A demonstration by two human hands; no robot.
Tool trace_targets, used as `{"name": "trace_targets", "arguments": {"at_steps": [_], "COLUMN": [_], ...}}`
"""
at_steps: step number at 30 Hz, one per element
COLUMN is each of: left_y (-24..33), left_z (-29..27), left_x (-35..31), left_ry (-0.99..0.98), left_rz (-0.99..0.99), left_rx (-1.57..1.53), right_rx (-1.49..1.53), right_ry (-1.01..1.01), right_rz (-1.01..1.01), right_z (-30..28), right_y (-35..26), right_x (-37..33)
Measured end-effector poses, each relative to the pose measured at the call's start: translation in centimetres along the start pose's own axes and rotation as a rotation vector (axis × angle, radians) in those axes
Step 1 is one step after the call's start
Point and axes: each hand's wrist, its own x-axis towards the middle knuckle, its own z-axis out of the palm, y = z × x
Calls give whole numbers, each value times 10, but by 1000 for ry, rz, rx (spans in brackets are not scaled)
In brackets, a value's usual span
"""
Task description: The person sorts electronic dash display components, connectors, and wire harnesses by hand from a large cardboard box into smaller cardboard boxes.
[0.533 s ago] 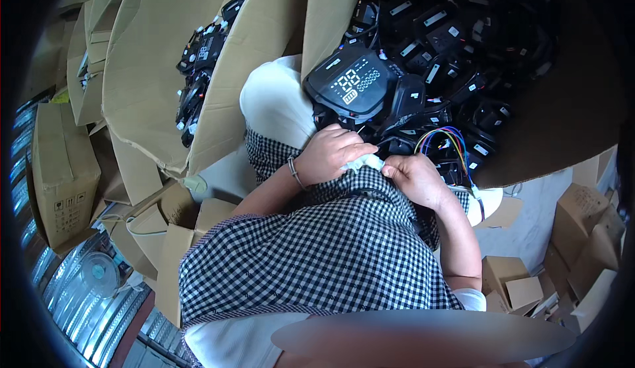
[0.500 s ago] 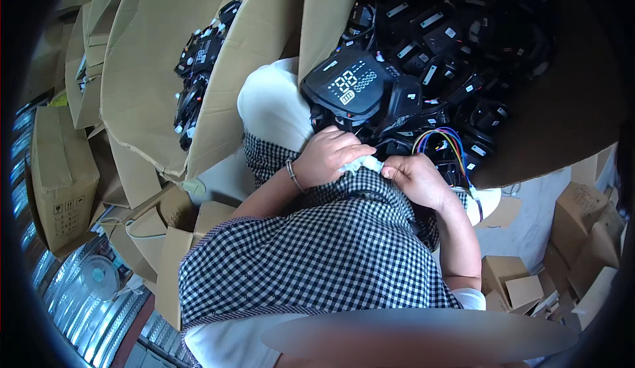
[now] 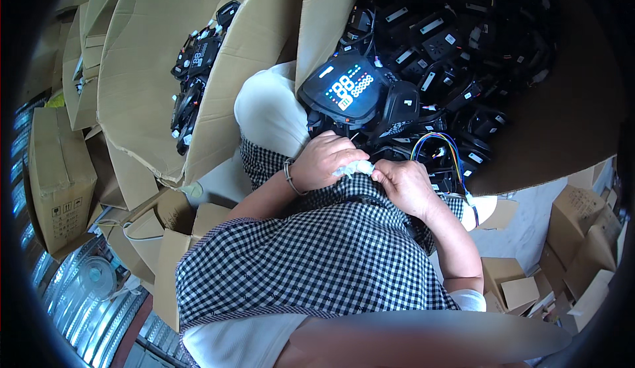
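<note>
still pinching white wad (image 3: pixel 356 167), unmoved

Small white crumpled wad (image 3: pixel 355 168), looks like cloth or tissue, pinched between both hands, sitting just below the black display unit (image 3: pixel 345 90), whose screen is lit and tilted up.

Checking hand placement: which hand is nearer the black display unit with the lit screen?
Left. The left hand lies just below the black display unit; the right hand is lower and to its right.

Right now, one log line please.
left hand: on white wad | right hand: on wad | display unit: lit, on lap | box: black units
</note>
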Motion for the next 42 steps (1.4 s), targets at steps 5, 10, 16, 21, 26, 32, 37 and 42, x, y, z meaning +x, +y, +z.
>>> {"name": "trace_targets", "arguments": {"at_steps": [5, 10, 16, 21, 26, 32, 37, 42], "left_y": [5, 16, 25, 17, 10, 23, 31, 43], "left_z": [-10, -5, -14, -9, 6, 7, 9, 11], "left_x": [1, 8, 38, 46, 56, 59, 79, 84], "left_ry": [52, 170, 195, 273, 238, 456, 490, 359], "left_rz": [-76, -67, 32, 56, -4, -293, -198, -28], "left_rx": [-45, -83, -44, -232, -331, -315, -403, -419], "right_rx": [154, 629, 1348, 1735, 1819, 1159, 132, -16], "right_ry": [177, 524, 830, 1095, 897, 951, 897, 862], "right_rz": [-99, 339, 535, 548, 526, 6, -319, -478], "right_z": [-32, -126, -153, -148, -145, -90, -42, -14], "right_y": [23, 61, 125, 156, 183, 104, 31, 18], "right_x": [-8, 14, 102, 160, 149, 115, 50, 17]}}
